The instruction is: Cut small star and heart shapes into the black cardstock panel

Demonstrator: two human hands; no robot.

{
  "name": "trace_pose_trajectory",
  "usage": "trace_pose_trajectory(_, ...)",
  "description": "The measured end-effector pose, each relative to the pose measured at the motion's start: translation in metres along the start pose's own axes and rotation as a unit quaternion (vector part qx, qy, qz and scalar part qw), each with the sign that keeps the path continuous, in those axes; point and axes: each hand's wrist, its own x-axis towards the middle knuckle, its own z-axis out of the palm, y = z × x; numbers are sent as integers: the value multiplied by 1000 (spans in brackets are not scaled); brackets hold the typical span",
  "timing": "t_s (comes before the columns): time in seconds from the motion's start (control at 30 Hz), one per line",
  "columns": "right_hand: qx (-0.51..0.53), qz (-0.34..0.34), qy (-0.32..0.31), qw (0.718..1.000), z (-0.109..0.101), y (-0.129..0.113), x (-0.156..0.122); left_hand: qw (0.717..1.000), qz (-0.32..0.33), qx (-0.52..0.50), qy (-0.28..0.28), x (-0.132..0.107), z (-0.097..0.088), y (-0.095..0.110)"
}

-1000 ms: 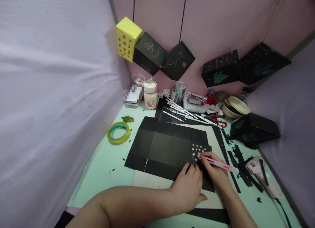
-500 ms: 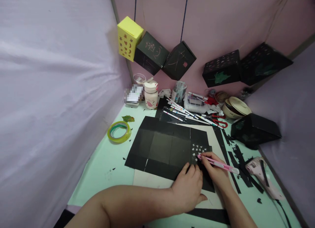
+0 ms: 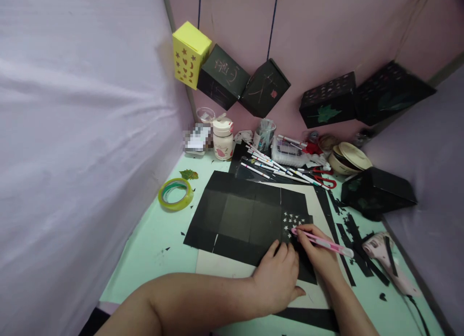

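Where stars (image 3: pixel 286 228) pierce it, black card (image 3: pixel 237 212) (creased), apparently slit

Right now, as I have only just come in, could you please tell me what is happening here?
A person's right hand holds a slim pink tool, its tip by small white star shapes on a black sheet. The left hand rests on the same sheet, near its lower edge. The sheet lies partly over a whitish board, with a tape roll to the left.

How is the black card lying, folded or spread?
Spread: the black card lies flat, partly over the pale sheet, its creases visible, the left hand on its near edge.
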Motion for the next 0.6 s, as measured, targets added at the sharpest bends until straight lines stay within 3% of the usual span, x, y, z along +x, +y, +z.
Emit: trace_pose_trajectory(0.6, -18, -16, 8, 1000, 0, -3, 0, 1000, -5, -3, 3, 0, 3, 0)
